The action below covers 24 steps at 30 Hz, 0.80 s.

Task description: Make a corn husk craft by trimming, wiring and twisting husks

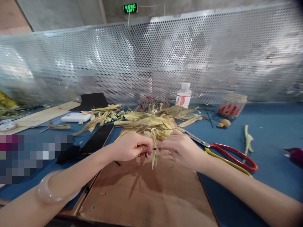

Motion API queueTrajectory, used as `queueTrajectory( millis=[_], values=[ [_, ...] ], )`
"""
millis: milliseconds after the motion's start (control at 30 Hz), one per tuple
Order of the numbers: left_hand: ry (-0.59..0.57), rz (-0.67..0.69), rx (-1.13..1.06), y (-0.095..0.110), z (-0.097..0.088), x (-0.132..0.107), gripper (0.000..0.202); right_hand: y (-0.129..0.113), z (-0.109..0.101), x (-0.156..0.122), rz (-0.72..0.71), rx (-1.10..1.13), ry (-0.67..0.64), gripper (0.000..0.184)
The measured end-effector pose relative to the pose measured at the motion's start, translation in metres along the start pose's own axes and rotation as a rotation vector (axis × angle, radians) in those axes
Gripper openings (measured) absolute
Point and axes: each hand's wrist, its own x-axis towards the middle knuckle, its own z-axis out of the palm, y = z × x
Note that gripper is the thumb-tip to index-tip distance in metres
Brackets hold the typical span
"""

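A narrow bundle of dried husk strips [153, 159] hangs upright between my hands, with a thin black tie [155, 149] across its middle. My left hand [132, 146] is closed, its fingertips pinching the tie on the left side of the bundle. From the right, my right hand [182, 148] pinches the tie's other side with its fingers bent. Part of both grips is hidden behind the fingers. Just beyond the hands lies a pile of pale yellow husks [151, 121]. Beneath them is a brown wooden board [146, 195].
Scissors [233, 156] with red and yellow handles lie right of the board. Farther back are a white bottle [183, 96], a jar [233, 105] and a small tan gourd [224, 123]. A black phone-like slab [97, 138] lies left. Perforated metal sheeting [151, 60] stands behind.
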Motion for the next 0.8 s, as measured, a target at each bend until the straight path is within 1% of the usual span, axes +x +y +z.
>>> queueTrajectory(
  millis=[167,267,333,400,467,533,633,733,800],
  values=[
    [-0.008,0.057,0.086,0.002,-0.002,0.001,0.017,0.006,0.003,-0.003,-0.027,-0.109,-0.016,0.013],
    [-0.015,0.057,0.101,0.001,-0.002,0.001,0.018,0.009,0.003,-0.004,-0.033,-0.178,-0.057,0.013],
    [0.002,0.033,0.124,-0.001,-0.003,0.001,0.019,0.010,0.002,-0.004,-0.026,-0.213,-0.085,0.012],
    [0.007,-0.004,0.138,-0.001,-0.003,0.001,0.020,0.011,0.000,-0.003,-0.019,-0.229,-0.107,0.012],
    [-0.019,-0.025,0.144,0.000,-0.003,0.002,0.021,0.010,-0.002,-0.002,-0.015,-0.224,-0.116,0.012],
    [-0.050,-0.015,0.165,0.002,-0.003,0.001,0.021,0.008,-0.003,-0.001,-0.015,-0.218,-0.121,0.012],
    [-0.053,0.014,0.216,0.005,-0.004,0.000,0.017,0.003,-0.003,-0.001,-0.026,-0.215,-0.159,0.012],
    [-0.020,0.018,0.217,0.005,-0.003,-0.001,0.016,0.001,-0.002,0.000,-0.041,-0.197,-0.189,0.014],
    [0.067,-0.014,0.193,0.006,-0.001,-0.001,0.017,0.000,-0.001,0.001,-0.039,-0.188,-0.177,0.016]
  ],
)
